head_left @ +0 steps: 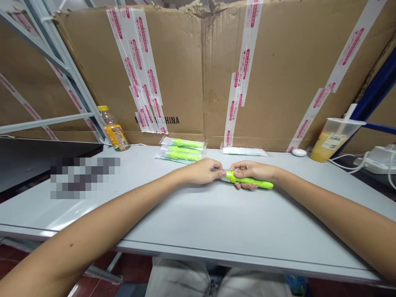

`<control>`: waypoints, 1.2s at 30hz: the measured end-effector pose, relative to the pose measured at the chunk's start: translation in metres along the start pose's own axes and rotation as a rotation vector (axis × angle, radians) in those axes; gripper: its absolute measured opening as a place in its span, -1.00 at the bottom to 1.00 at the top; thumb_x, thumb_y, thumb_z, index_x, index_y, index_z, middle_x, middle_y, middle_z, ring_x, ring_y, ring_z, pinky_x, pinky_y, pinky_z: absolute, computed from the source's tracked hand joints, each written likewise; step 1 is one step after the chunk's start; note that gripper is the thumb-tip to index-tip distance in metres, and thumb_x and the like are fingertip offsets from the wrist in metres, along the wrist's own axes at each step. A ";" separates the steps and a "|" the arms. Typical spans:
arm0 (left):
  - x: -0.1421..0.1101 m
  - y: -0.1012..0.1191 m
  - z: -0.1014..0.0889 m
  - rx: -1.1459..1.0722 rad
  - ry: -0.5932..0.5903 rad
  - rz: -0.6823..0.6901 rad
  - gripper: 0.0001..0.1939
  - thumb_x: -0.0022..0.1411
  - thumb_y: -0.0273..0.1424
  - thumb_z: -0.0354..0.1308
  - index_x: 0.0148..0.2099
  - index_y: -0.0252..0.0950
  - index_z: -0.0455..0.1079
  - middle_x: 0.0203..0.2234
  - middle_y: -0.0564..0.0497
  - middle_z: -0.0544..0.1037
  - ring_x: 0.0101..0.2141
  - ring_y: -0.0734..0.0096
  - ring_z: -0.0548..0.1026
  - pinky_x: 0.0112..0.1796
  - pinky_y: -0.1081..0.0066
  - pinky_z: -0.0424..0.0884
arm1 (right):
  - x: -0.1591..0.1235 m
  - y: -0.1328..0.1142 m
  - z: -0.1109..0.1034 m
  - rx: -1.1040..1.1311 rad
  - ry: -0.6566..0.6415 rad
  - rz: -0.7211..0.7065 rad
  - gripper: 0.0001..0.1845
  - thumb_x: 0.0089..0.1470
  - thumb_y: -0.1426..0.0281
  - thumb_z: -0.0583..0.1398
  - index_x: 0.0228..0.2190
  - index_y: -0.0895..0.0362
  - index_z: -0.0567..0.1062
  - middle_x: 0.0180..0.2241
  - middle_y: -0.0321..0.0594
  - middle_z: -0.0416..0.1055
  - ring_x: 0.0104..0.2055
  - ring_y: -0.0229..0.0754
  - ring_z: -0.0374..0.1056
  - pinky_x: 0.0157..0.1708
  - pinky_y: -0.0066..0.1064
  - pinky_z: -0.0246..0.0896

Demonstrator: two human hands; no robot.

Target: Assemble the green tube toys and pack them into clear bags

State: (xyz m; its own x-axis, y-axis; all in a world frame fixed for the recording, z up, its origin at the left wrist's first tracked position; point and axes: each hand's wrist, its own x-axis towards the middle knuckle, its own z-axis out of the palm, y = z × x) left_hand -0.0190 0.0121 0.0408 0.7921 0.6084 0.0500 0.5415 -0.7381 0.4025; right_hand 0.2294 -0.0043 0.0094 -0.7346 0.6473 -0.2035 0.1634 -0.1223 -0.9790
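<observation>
Above the middle of the table, a lime-green stick-shaped tool point(253, 181) lies across both hands, its exact kind unclear. My right hand point(250, 172) wraps its fingers round the green handle near the yellow-green collar. At the other end, my left hand point(204, 170) pinches the clear, ribbed-looking tip, and the fingertips hide part of it. Just behind my left hand, several similar green tools in clear plastic sleeves point(182, 150) lie stacked. Beyond my right hand, a flat clear packet point(244, 152) with whitish-green contents rests against the cardboard.
A tall cardboard wall point(185, 74) closes off the table's back edge. An orange drink bottle point(116, 134) stands back left, and a plastic cup point(331, 140) with a straw at the right. Near it lie a white round object point(299, 152) and a power strip point(379, 159) with cables.
</observation>
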 end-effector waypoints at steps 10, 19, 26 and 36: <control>0.001 0.004 0.020 0.331 0.225 0.182 -0.65 0.25 -0.24 0.20 0.02 -0.26 0.28 -0.12 -0.12 0.51 -0.18 0.18 0.52 -0.26 0.35 0.34 | 0.001 0.002 0.000 0.043 0.015 -0.017 -0.65 0.17 0.16 0.26 -0.26 0.22 0.42 -0.42 -0.13 0.50 -0.66 -0.40 0.19 -0.73 -0.56 0.01; -0.001 0.004 0.000 0.035 0.015 -0.003 -0.61 0.40 -0.15 -0.07 -0.15 -0.30 0.48 -0.31 -0.07 0.59 -0.31 0.30 0.49 -0.29 0.37 0.29 | 0.002 0.000 0.003 -0.022 0.020 -0.020 -0.63 0.13 0.15 0.30 -0.25 0.20 0.41 -0.42 -0.17 0.52 -0.66 -0.39 0.23 -0.71 -0.53 0.08; -0.001 0.006 0.013 0.451 0.152 0.168 -0.77 0.35 -0.28 0.10 -0.04 -0.31 0.32 -0.16 -0.12 0.53 -0.18 0.20 0.51 -0.22 0.33 0.32 | -0.001 0.001 -0.005 -0.037 -0.016 -0.012 -0.63 0.16 0.17 0.27 -0.26 0.27 0.49 -0.40 -0.13 0.51 -0.66 -0.41 0.20 -0.69 -0.50 0.08; -0.004 0.002 0.008 0.358 0.053 0.157 -0.69 0.39 -0.17 0.00 -0.03 -0.28 0.37 -0.21 -0.08 0.57 -0.23 0.24 0.54 -0.30 0.36 0.32 | 0.002 0.000 0.005 -0.087 0.026 -0.040 -0.61 0.19 0.09 0.23 -0.19 0.17 0.37 -0.41 -0.21 0.52 -0.67 -0.39 0.24 -0.69 -0.52 0.13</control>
State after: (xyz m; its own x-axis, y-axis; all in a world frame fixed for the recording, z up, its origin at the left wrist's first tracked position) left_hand -0.0188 0.0055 0.0341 0.8626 0.4870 0.1366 0.4861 -0.8729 0.0423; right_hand 0.2244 -0.0064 0.0092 -0.7243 0.6700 -0.1626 0.1920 -0.0306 -0.9809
